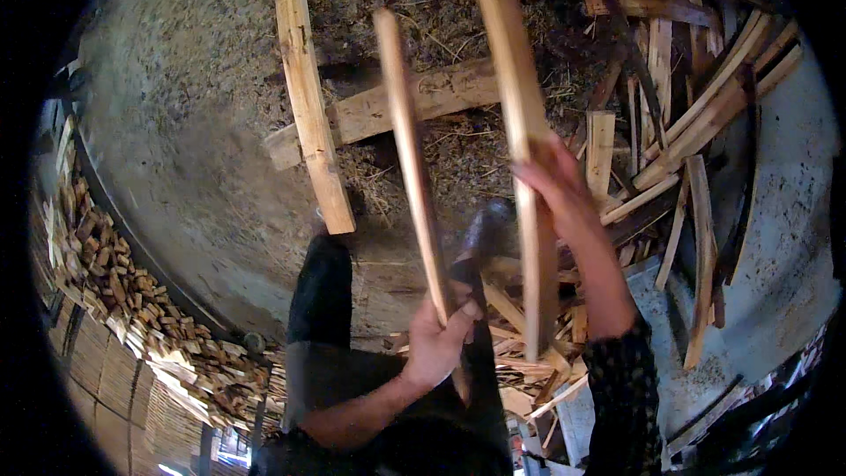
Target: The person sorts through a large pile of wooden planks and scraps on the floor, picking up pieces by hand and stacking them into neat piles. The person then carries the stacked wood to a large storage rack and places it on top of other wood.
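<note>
My left hand point(438, 344) is closed around the lower part of a narrow wooden slat point(404, 115), which points up and away from me, slightly blurred. To its right, my right hand point(553, 178) grips a wider wooden plank point(507, 44) near its middle, the fingers wrapped over its edge. The plank stands roughly parallel to the slat, apart from it. Further left, another pale plank point(308, 97) rests with its middle across a flat board point(419, 99) on the ground. Its near end lies by my left foot.
A heap of long split wood strips point(705, 128) fills the right side. Wood chips and offcuts point(520, 401) lie below my right arm. A long pile of small cut blocks point(132, 291) runs along the lower left. The earthen floor point(176, 123) is strewn with debris.
</note>
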A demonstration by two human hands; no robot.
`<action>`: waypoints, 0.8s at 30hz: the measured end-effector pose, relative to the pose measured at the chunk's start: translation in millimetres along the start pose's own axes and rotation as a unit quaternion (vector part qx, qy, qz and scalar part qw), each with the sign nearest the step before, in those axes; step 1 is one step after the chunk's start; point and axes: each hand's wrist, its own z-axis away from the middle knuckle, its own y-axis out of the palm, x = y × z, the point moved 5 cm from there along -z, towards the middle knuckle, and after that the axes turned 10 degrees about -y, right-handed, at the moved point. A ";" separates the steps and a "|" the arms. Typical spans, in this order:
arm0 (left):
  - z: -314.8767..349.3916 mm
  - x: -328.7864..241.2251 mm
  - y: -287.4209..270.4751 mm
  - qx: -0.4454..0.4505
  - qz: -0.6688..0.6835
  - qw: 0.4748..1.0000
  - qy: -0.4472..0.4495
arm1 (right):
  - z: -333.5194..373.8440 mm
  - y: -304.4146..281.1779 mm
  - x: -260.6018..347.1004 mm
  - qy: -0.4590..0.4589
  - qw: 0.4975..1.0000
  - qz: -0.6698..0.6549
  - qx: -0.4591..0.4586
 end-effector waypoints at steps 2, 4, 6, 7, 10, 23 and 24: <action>1.1 -21.5 -18.8 -0.020 0.048 0.997 0.048 | -37.2 51.2 19.5 -0.031 0.993 0.116 0.009; 6.2 -42.3 -31.8 -0.030 0.054 0.996 0.064 | -73.4 88.2 -21.3 -0.259 0.961 0.096 -0.021; 0.5 -51.3 -49.9 -0.103 0.015 0.993 0.062 | -97.1 122.4 -19.1 -0.246 0.961 0.104 -0.075; -1.2 -57.9 -53.0 -0.121 0.048 0.989 0.066 | -105.1 132.9 -16.1 -0.229 0.963 0.106 -0.097; 0.0 -85.4 -65.8 -0.145 0.066 0.981 0.110 | -111.2 155.5 -6.5 -0.207 0.968 0.140 -0.030; 6.5 -80.9 -48.6 -0.069 -0.031 0.988 0.134 | 233.9 -346.8 -63.0 -0.016 0.667 0.694 -0.271; 4.0 -77.0 -47.6 -0.064 -0.028 0.991 0.113 | 239.3 -352.2 -67.0 0.013 0.748 0.604 -0.276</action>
